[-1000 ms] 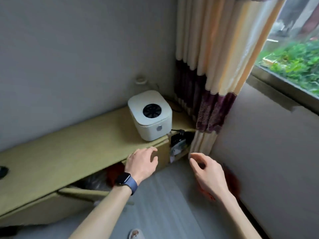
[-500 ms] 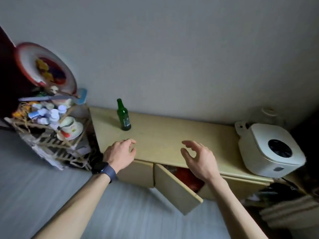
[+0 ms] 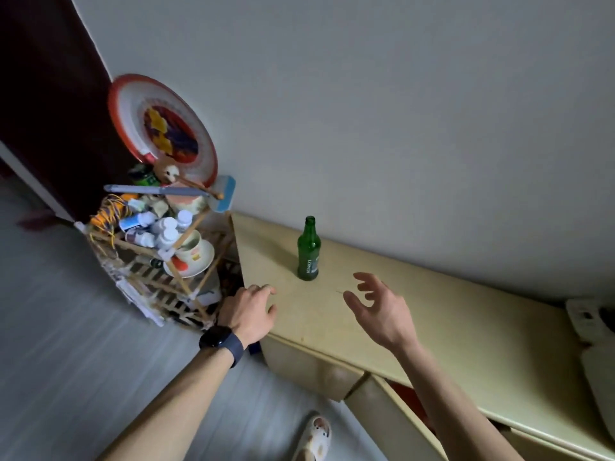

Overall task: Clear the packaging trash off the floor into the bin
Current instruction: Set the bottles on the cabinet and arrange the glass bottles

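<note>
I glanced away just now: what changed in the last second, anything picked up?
The view swung left along the cabinet; the white appliance slid to the right edge and the green bottle came into view. The left hand hangs at the cabinet's left end, the right hand near the bottle. Nothing taken: both hands stay empty; bottle upright.

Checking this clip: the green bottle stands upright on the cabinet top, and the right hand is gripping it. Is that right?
Not quite. The green bottle does stand upright on the cabinet top, but the right hand is not gripping it: the head view shows that hand open, fingers spread, apart from the bottle.
</note>
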`<action>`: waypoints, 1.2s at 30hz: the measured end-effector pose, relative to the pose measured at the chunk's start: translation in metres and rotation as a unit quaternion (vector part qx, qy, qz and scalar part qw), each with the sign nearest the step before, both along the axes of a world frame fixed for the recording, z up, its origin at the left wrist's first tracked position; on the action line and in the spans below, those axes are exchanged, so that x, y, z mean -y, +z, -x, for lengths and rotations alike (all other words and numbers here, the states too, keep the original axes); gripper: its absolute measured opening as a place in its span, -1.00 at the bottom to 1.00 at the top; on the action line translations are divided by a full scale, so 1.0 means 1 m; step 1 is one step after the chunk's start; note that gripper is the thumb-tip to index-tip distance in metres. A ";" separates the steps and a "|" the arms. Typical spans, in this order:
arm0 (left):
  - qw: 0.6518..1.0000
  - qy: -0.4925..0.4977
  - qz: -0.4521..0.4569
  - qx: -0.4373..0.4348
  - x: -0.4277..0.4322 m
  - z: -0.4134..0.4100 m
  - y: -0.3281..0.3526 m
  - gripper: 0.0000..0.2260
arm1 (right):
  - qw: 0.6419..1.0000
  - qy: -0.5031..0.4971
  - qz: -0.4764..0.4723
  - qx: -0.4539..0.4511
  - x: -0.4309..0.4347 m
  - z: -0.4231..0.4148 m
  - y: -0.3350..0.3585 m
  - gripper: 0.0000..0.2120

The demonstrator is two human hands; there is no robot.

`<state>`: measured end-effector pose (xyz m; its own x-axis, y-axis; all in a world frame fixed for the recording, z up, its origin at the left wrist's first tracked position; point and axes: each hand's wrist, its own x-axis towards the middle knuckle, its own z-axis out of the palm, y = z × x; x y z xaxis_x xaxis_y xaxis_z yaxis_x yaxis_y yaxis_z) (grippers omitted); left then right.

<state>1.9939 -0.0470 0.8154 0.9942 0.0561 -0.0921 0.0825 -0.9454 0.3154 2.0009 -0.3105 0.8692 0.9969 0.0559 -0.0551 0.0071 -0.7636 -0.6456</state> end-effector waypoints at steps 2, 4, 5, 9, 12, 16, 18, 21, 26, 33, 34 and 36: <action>1.000 -0.005 -0.004 -0.008 -0.005 -0.018 -0.014 -0.64 | 1.000 0.005 0.004 -0.015 -0.015 -0.030 -0.009 -0.54; 1.000 -0.009 -0.002 -0.026 -0.013 -0.044 -0.033 -0.65 | 0.999 0.008 0.008 -0.037 -0.033 -0.068 -0.023 -0.46; 0.999 -0.017 -0.011 -0.039 -0.017 -0.060 -0.045 -0.65 | 0.999 0.007 0.009 -0.045 -0.044 -0.089 -0.033 -0.42; 0.994 -0.039 -0.055 -0.090 -0.027 -0.109 -0.088 -0.59 | 0.997 0.006 0.024 -0.072 -0.080 -0.155 -0.064 -0.25; 0.987 -0.053 -0.063 -0.140 -0.031 -0.135 -0.137 -0.51 | 0.996 -0.005 0.028 -0.085 -0.105 -0.191 -0.092 -0.20; 0.983 -0.067 -0.072 -0.155 -0.036 -0.162 -0.195 -0.45 | 0.998 -0.030 0.051 -0.027 -0.121 -0.217 -0.114 -0.44; 0.984 -0.079 -0.068 -0.142 -0.041 -0.165 -0.222 -0.46 | 0.996 -0.047 0.071 -0.017 -0.121 -0.224 -0.120 -0.55; 0.988 -0.087 -0.048 -0.114 -0.044 -0.157 -0.250 -0.43 | 0.994 -0.058 0.096 0.000 -0.119 -0.228 -0.124 -0.57; 0.985 -0.082 -0.036 -0.147 -0.046 -0.156 -0.257 -0.42 | 0.993 -0.078 0.090 0.019 -0.120 -0.224 -0.121 -0.61; 0.962 -0.146 -0.066 -0.223 -0.019 -0.183 -0.208 -0.45 | 0.982 -0.185 0.021 0.013 -0.077 -0.167 -0.101 -0.67; 0.959 -0.173 -0.072 -0.214 -0.010 -0.188 -0.198 -0.47 | 0.978 -0.206 0.019 0.011 -0.066 -0.154 -0.096 -0.68; 0.947 -0.234 -0.076 -0.207 0.024 -0.190 -0.174 -0.49 | 0.964 -0.265 0.018 0.008 -0.036 -0.116 -0.081 -0.68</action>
<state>2.1844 -0.0708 0.6410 0.7938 -0.3379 -0.5057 -0.2697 -0.9408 0.2053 2.1164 -0.2747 0.7880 0.8853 -0.4639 -0.0325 -0.3817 -0.6848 -0.6208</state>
